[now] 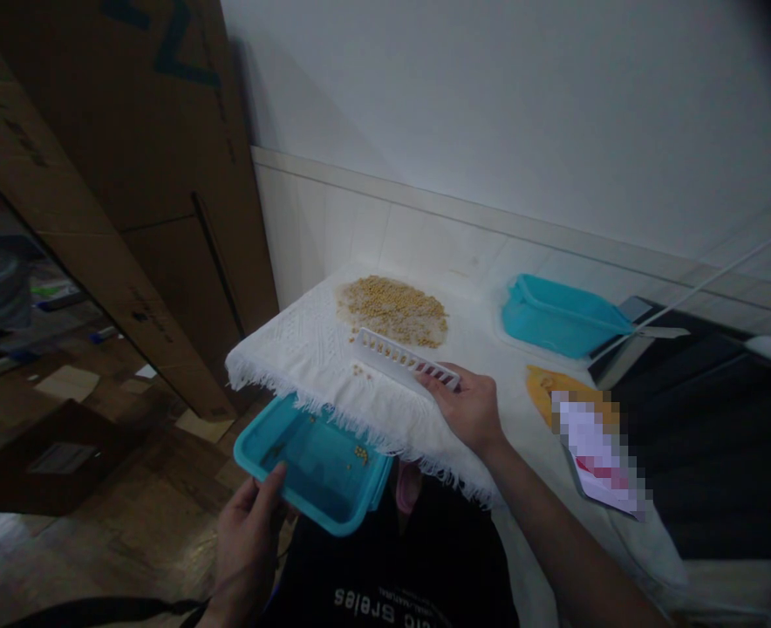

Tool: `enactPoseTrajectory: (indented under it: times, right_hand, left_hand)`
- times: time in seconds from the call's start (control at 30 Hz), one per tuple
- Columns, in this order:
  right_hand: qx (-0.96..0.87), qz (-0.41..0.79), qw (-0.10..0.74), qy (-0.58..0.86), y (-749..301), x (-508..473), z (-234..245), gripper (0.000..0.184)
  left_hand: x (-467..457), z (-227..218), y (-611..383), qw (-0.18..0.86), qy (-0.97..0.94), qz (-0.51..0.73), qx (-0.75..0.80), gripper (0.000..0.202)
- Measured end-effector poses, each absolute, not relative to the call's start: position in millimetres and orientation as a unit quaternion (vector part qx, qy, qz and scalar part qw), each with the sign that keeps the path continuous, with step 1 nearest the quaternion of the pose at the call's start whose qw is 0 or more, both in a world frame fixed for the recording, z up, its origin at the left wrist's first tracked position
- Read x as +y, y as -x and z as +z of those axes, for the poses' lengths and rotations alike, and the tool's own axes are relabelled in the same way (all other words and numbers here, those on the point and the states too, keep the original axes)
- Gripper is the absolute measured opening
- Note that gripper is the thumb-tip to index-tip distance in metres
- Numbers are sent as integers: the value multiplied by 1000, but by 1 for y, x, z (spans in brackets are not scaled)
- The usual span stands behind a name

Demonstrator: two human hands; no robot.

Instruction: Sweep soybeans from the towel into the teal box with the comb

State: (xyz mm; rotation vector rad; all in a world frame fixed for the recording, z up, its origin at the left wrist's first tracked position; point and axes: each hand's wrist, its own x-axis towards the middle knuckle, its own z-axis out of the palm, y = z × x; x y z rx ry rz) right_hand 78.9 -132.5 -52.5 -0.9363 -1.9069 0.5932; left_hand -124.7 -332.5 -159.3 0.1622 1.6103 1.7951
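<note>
Head view: right grip [470,407] pinches white rack [397,361], left grip [249,528] blue tray [324,471].

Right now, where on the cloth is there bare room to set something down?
Bare cloth lies between the bean pile and the far blue bin, and at the left corner beside the pile. Crowded: the pile's near edge, with loose beans, slotted white tray and right hand.

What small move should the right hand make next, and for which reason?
Probably the right hand should draw the white slotted strip toward the white cloth's fringe: a few loose grains lie between them, and the left hand holds the blue tub below, with some grains inside.
</note>
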Motion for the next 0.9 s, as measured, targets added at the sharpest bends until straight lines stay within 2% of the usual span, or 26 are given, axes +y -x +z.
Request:
enactPoseTrajectory:
  times: [0.9]
  right_hand:
    - [-786,270,428,355,-76,-139,-46,20]
  left_hand:
    - [-332,-152,123,347,-81,687,633,45]
